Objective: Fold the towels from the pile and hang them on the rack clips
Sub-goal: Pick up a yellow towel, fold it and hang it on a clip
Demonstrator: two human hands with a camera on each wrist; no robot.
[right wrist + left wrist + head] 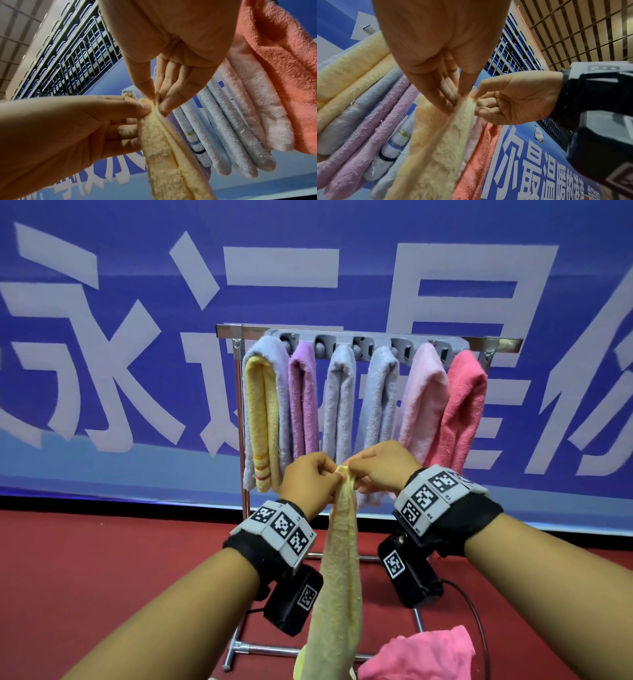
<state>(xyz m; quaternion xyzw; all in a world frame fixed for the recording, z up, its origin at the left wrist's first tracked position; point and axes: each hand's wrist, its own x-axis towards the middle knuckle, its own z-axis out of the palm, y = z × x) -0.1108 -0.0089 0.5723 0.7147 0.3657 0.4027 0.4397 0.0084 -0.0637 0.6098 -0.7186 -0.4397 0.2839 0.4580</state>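
Note:
A pale yellow towel (339,577) hangs straight down in front of me, bunched lengthwise. My left hand (310,477) and right hand (380,465) both pinch its top edge, knuckles almost touching. In the left wrist view my left hand (453,97) pinches the yellow towel (436,155) while the right hand (505,104) meets it. In the right wrist view my right hand (157,100) nips the towel's hem (164,155). Behind stands the rack (342,337), its grey clip bar carrying several folded towels, from yellow (262,419) to coral pink (462,412).
A pink towel (421,655) lies crumpled at the lower right, near the rack's metal foot (260,648). A black cable (476,621) loops over the red floor. A blue banner (102,337) with large white characters fills the wall behind the rack.

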